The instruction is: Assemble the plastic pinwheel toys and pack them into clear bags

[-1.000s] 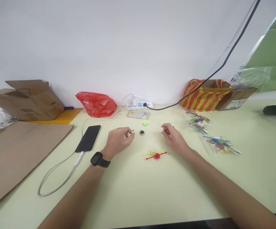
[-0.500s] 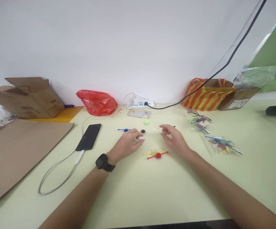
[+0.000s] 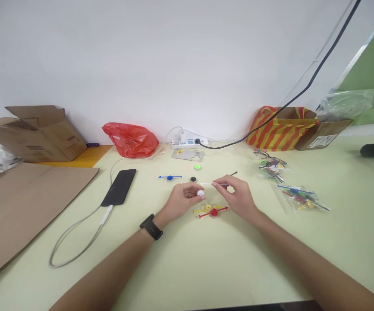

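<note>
My left hand (image 3: 183, 201), with a black watch on its wrist, pinches a small white round piece (image 3: 200, 194) at its fingertips. My right hand (image 3: 237, 196) pinches a thin white stick (image 3: 206, 184) whose tip points toward that piece. Just below both hands lie a yellow and a red arrow-shaped spinner (image 3: 212, 210) on the pale green table (image 3: 206, 259). A blue spinner (image 3: 170, 177) lies to the left, a black round piece (image 3: 193, 179) beside it, and a green round piece (image 3: 197, 166) farther back.
A black phone (image 3: 120, 187) on a grey cable lies to the left. Cardboard sheet (image 3: 21, 207) and box (image 3: 36, 131) sit far left, a red bag (image 3: 131, 140) and power strip (image 3: 188, 141) at the back. Two clear bags of coloured parts (image 3: 298, 197) lie right.
My left hand let go of the blue spinner, which now lies on the table, took up a white round piece and moved right. My right hand brought the white stick closer.
</note>
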A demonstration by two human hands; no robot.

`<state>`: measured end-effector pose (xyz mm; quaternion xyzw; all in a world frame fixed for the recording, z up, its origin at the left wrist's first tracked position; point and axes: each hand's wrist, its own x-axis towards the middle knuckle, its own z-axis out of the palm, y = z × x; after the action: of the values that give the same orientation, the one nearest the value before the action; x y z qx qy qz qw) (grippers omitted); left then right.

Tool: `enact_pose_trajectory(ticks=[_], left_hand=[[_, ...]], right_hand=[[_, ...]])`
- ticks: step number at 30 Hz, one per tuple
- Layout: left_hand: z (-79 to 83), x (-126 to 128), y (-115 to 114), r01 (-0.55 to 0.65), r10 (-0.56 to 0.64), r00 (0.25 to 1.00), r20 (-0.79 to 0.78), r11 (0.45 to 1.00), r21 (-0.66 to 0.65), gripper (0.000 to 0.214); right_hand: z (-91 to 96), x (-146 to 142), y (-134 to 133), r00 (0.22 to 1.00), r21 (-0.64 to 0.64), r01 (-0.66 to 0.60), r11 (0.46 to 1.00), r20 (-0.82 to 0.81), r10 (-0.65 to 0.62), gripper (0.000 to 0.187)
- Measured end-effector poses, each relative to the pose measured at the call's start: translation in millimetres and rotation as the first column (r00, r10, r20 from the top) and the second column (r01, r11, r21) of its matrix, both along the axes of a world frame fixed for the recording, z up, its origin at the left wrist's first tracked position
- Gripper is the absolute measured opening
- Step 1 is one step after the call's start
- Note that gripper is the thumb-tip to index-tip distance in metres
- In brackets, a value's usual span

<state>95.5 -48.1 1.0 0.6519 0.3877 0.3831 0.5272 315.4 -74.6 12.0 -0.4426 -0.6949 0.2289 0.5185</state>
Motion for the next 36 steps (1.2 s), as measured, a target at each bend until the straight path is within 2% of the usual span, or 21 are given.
enact_pose_trajectory(ticks=[4, 8, 12, 17, 21, 26, 31, 36], left_hand=[[0.6, -1.0, 2.3, 0.008, -0.007, 0.999, 0.032, 0.999, -0.044, 0.038], [-0.4, -2.2, 4.0, 0.020, -0.014, 0.998, 0.062, 0.996, -0.088, 0.041], [0.9, -2.6, 3.4, 0.037, -0.032, 0.997, 0.064, 0.996, -0.087, 0.039], [8.4, -2.0, 0.2, 0.063, -0.051, 0.995, 0.085, 0.989, -0.137, 0.042], [10.8, -3.7, -0.1, 0.116, -0.098, 0.989, 0.113, 0.980, -0.164, 0.043], [8.2, -6.5, 2.4, 0.139, -0.111, 0.985, 0.132, 0.963, -0.231, 0.042], [12.7, -5.3, 1.5, 0.172, -0.151, 0.983, 0.107, 0.961, -0.217, 0.038], [15.8, -5.7, 1.2, 0.204, -0.186, 0.978, 0.093, 0.948, -0.243, 0.039]], right_hand=[[2.3, -11.0, -7.1, 0.976, -0.190, -0.127, 0.973, -0.198, 0.088, 0.025], [-0.3, -15.9, -9.8, 0.955, -0.224, -0.203, 0.953, -0.260, 0.142, 0.023], [-4.4, -14.1, -6.2, 0.962, -0.193, -0.203, 0.960, -0.221, 0.159, 0.019], [-4.8, -14.5, -7.5, 0.975, -0.163, -0.140, 0.977, -0.193, 0.108, 0.020], [-3.4, -15.1, -12.3, 0.991, -0.076, -0.120, 0.990, -0.064, 0.115, 0.018], [-4.8, -13.5, -12.9, 0.998, 0.045, -0.046, 0.998, 0.045, 0.044, 0.019], [-7.1, -13.3, -12.5, 0.995, 0.079, -0.077, 0.994, 0.072, 0.071, 0.019], [-12.3, -12.2, -14.6, 0.988, 0.199, -0.039, 0.979, 0.155, 0.008, 0.032]])
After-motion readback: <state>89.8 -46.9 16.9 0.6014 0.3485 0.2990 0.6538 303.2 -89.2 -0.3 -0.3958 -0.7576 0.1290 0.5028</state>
